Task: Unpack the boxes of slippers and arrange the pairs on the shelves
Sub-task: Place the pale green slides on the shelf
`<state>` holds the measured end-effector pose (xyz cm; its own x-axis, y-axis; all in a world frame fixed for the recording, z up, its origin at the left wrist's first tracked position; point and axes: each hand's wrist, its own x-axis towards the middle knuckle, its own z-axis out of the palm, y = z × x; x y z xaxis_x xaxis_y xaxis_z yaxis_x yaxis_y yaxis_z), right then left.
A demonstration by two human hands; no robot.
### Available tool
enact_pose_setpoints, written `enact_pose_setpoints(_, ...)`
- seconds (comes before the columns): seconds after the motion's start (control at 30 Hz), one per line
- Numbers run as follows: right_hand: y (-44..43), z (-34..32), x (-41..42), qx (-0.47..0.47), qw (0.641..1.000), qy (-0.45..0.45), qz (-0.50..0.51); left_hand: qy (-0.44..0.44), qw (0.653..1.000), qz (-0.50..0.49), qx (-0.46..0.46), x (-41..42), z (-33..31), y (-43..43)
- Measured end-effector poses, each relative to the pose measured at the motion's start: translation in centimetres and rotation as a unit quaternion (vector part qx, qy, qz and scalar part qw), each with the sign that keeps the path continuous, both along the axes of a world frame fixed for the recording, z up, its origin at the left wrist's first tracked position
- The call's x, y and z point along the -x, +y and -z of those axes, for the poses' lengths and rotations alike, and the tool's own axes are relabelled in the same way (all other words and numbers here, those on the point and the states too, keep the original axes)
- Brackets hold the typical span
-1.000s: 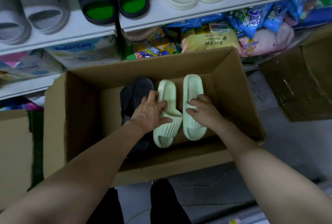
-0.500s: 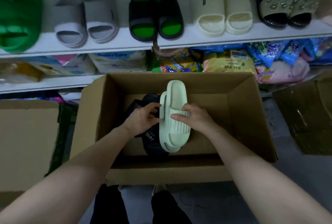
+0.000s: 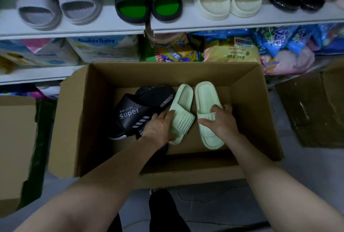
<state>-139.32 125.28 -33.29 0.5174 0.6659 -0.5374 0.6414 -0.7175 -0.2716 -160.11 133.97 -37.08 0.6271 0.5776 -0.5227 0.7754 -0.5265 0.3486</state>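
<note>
Two pale green slippers sit inside the open cardboard box (image 3: 175, 73), heels toward its far wall; the left green slipper (image 3: 183, 97) tilts toward the black slippers (image 3: 134, 114), the right green slipper (image 3: 204, 94) lies straighter. The left hand (image 3: 158, 129) grips the left one's ribbed strap, fingers curled round its edge; the right hand (image 3: 221, 122) grips the other strap, fingers over, thumb against it. Bare box floor remains beside the right wall. The black slippers overlap, one half hidden. Slipper pairs on the shelf (image 3: 242, 25) are cut off at the top edge; the packages below are blurred.
</note>
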Motion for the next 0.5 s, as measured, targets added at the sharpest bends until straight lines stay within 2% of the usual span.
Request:
enact_pose_setpoints(0.1, -0.8, 2.0, -0.6, 0.028, 0.999, 0.002, 0.026, 0.041, 0.997, 0.014, -0.058, -1.5, 0.8, 0.1)
enact_pose_setpoints(0.2, -1.3, 3.7, -1.1, 0.024, 0.997, 0.047, 0.049, 0.075, 0.994, 0.006, -0.085, -2.9, 1.8, 0.7)
enact_pose_setpoints(0.33, -1.9, 4.2, -1.9, -0.022, 0.982, 0.125, 0.137, 0.032, 0.994, -0.016, -0.101, -3.6, 2.1, 1.1)
enact_pose_setpoints(0.4, -2.2, 3.7, -2.3, -0.046, 0.976, 0.148, 0.151, -0.033, 0.997, -0.042, -0.055, -3.1, 1.8, 1.1)
enact_pose_setpoints(0.5, -2.8, 1.8, -2.8, -0.089, 0.962, 0.209, 0.153, -0.142, 0.977, -0.119, 0.108, -1.6, 0.4, 2.5)
